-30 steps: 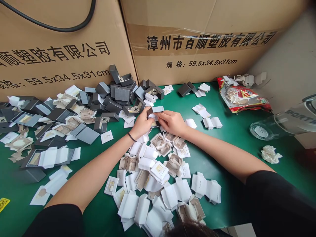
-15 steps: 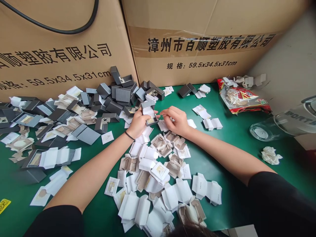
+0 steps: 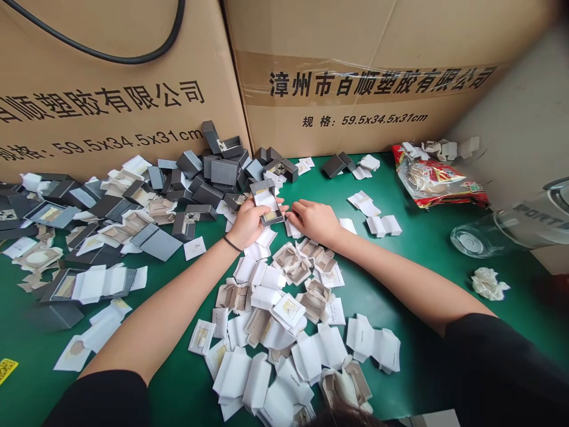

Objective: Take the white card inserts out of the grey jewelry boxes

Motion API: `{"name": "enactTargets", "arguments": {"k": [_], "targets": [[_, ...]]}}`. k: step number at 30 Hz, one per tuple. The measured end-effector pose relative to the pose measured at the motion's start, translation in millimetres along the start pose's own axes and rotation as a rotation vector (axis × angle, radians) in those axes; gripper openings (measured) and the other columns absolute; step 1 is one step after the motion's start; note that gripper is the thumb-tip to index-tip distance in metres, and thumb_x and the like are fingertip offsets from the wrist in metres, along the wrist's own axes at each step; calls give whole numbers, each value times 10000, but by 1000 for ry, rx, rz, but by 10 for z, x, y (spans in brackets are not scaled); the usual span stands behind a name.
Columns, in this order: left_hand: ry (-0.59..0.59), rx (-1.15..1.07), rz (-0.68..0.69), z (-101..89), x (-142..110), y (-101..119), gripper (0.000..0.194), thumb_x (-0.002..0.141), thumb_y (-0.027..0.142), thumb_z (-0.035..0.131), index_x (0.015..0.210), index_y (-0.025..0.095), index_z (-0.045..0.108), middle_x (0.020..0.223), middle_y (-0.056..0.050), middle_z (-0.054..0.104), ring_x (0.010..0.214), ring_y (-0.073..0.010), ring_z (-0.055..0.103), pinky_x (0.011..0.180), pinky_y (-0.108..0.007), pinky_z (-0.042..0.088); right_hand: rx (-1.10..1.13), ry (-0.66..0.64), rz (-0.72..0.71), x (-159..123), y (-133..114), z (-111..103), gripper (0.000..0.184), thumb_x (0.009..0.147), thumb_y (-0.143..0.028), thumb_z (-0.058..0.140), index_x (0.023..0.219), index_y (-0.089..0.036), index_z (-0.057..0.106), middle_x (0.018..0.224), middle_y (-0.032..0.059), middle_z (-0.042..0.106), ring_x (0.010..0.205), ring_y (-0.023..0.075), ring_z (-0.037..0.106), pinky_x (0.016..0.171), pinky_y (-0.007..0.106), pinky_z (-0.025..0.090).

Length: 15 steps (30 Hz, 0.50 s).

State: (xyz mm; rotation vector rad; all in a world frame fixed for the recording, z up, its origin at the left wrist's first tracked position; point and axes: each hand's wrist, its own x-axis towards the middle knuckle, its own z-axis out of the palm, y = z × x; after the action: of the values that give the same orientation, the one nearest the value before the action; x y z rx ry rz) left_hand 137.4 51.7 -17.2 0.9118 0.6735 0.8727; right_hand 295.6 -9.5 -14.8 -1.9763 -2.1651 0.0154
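My left hand [image 3: 250, 222] is closed around a small dark grey hinged box [image 3: 267, 201], its lid folded back. A white card insert shows inside, with a yellowish patch under my thumb. Just right of the box is my right hand [image 3: 315, 220], its fingers curled and the fingertips close to the box's edge; what they pinch, if anything, is hidden. Below both hands spreads a pile of folded white card inserts [image 3: 267, 277], some showing torn grey-brown insides. More dark grey boxes [image 3: 222, 172], several of them open, are heaped to the left and behind.
Tall cardboard cartons [image 3: 355, 35] stand along the back, with a black cable [image 3: 133, 60] hanging before the left one. To the right lie a red food packet [image 3: 440, 178], a clear plastic cup [image 3: 484, 234] and crumpled tissue [image 3: 489, 283] on the green table [image 3: 427, 261].
The box in my left hand has tilted slightly and shifted a little left. My right hand has lowered and its fingers have curled further beside the box. The view has shifted slightly.
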Motion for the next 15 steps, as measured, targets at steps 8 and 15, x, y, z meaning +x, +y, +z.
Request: {"name": "enactTargets", "arguments": {"k": [8, 15], "targets": [[5, 32, -13, 36, -17, 23, 313, 609, 58, 564, 915, 108, 604, 915, -89, 694, 901, -257, 668, 807, -387, 526, 256, 61, -41, 17, 82, 24, 340, 894, -434, 409, 675, -192, 507, 727, 3, 559, 615, 117, 481, 501, 233, 218], [2, 38, -21, 47, -10, 29, 324, 590, 65, 568, 910, 104, 606, 918, -87, 699, 862, -238, 672, 803, -379, 527, 434, 222, -40, 67, 142, 104, 332, 888, -402, 429, 629, -195, 415, 653, -9, 475, 572, 110, 397, 554, 230, 280]]}}
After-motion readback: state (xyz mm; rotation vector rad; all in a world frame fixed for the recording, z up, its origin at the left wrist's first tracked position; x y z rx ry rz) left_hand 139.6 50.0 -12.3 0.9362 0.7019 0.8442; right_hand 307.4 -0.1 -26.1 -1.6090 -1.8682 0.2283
